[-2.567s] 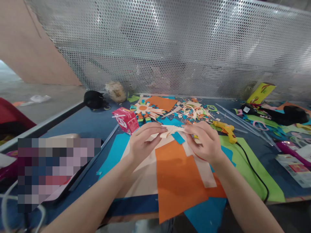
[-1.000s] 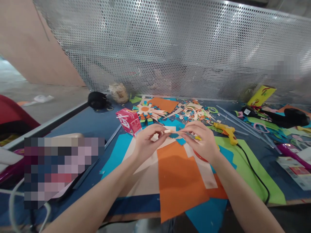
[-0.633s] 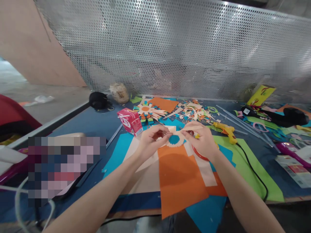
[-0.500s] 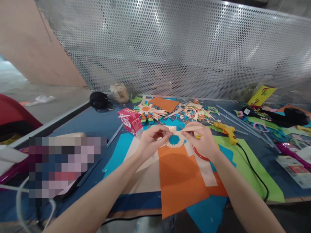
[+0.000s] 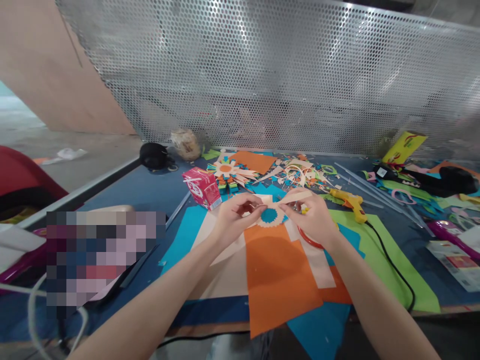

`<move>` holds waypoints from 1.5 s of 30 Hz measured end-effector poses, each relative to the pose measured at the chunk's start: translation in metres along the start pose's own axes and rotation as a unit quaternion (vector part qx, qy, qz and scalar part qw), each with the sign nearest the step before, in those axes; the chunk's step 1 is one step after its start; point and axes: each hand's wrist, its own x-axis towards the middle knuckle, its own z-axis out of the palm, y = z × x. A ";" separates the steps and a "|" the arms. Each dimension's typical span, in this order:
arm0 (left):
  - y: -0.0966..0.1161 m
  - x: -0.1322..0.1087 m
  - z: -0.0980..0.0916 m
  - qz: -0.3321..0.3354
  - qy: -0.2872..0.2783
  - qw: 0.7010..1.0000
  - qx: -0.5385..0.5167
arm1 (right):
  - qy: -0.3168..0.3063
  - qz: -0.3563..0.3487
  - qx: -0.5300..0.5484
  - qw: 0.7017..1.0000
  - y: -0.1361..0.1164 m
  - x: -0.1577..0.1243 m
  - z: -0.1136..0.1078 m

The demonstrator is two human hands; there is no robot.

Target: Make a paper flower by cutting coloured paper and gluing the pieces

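Perforated metal panelling (image 5: 247,65) spans the back of my view, standing behind a blue tabletop (image 5: 123,192). On that surface I see a broad green sheet (image 5: 401,270) at the right and a cream sheet (image 5: 225,275) nearer the middle. An orange sheet (image 5: 279,280) lies partly over the cream one, its lower end reaching past the front edge.

Above the orange sheet I have both hands close together, wrists angled inward. The left hand (image 5: 242,215) has thumb and index finger pressed together on a toothed cream ring (image 5: 280,216); the right hand (image 5: 309,217) pinches its other side likewise. That ring sits between the two sets of fingertips, just beyond the orange sheet's far edge, with blue showing through its centre.

Left of the hands stands a pink box (image 5: 204,189), tilted in my view. On the right rests a yellow glue gun (image 5: 347,200), its black cord trailing across the green sheet. Beyond the hands I make out a paper flower (image 5: 227,170) beside loose scraps (image 5: 300,172). Under the right hand shows a red curved handle (image 5: 310,242); whether they touch, I cannot tell.
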 end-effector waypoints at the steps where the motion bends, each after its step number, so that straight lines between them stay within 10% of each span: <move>1: 0.000 0.000 0.000 -0.002 -0.002 1.000 0.003 | -0.005 -0.001 -0.002 1.000 0.000 0.000 0.000; 25: -0.001 0.000 0.000 -0.007 -0.020 0.999 0.025 | -0.047 -0.014 0.003 0.999 0.001 0.001 -0.003; 38: 0.003 0.005 -0.011 0.224 0.018 0.973 0.051 | 0.042 -0.153 -0.076 0.984 0.003 -0.004 -0.001; 45: 0.004 0.005 -0.009 0.223 -0.004 0.973 0.051 | 0.038 -0.203 -0.104 0.973 0.004 -0.005 -0.002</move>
